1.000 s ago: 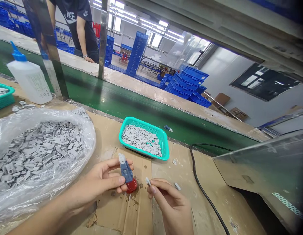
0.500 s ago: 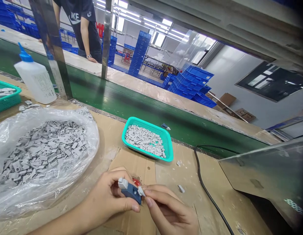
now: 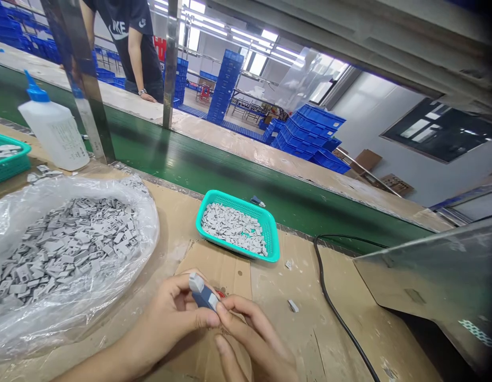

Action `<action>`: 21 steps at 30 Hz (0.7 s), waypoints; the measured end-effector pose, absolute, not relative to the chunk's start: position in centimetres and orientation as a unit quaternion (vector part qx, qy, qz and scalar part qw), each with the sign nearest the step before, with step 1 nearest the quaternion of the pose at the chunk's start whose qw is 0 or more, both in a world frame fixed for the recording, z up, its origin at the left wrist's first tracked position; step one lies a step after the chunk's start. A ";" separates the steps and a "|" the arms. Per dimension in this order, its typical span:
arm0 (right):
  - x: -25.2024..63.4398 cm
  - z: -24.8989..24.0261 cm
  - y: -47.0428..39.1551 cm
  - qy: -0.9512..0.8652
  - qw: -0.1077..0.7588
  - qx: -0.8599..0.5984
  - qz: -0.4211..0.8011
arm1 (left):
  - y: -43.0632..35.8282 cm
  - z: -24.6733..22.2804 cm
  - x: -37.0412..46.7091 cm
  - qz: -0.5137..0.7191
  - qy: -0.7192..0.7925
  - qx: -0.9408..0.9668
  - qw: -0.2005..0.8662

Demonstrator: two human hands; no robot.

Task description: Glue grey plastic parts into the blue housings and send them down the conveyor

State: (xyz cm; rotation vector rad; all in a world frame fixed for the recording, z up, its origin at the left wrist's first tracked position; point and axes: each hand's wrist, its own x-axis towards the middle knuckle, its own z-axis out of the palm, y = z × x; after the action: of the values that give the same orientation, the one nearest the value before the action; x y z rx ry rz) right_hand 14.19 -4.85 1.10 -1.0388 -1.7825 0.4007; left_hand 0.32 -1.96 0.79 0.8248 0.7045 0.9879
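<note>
While the left hand [image 3: 162, 321] pinches the blue part [image 3: 202, 296], the open right hand [image 3: 258, 330] seemingly seats the pale piece [image 3: 213, 302]; steady pressure's needed next.

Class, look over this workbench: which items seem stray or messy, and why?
Two small pieces lie loose on the cardboard, outside the green basket holding many similar ones; they look strayed.

Nearer the camera than the teal basket [image 3: 272, 240], the left hand [image 3: 176, 314] and right hand [image 3: 257, 331] are bare, with short thumbnails [image 3: 212, 321], and the left forearm [image 3: 116, 353] is sleeveless.
</note>
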 end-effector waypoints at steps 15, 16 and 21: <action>20.6 3.6 5.6 -0.770 0.185 -0.606 0.069 | 1.9 3.5 -3.0 0.579 0.336 0.314 0.673; 21.2 3.4 7.2 -0.769 0.163 -0.614 0.074 | 3.3 3.4 -3.3 0.590 0.357 0.376 0.619; 21.2 1.4 11.9 -0.757 0.050 -0.644 0.098 | 13.2 2.3 -3.9 0.371 0.520 0.733 0.232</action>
State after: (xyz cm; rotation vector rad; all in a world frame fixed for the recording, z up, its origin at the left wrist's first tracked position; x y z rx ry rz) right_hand 21.23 11.92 1.44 -1.9617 -2.3059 0.2996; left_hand -3.95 13.21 2.29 2.0153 1.4305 1.0202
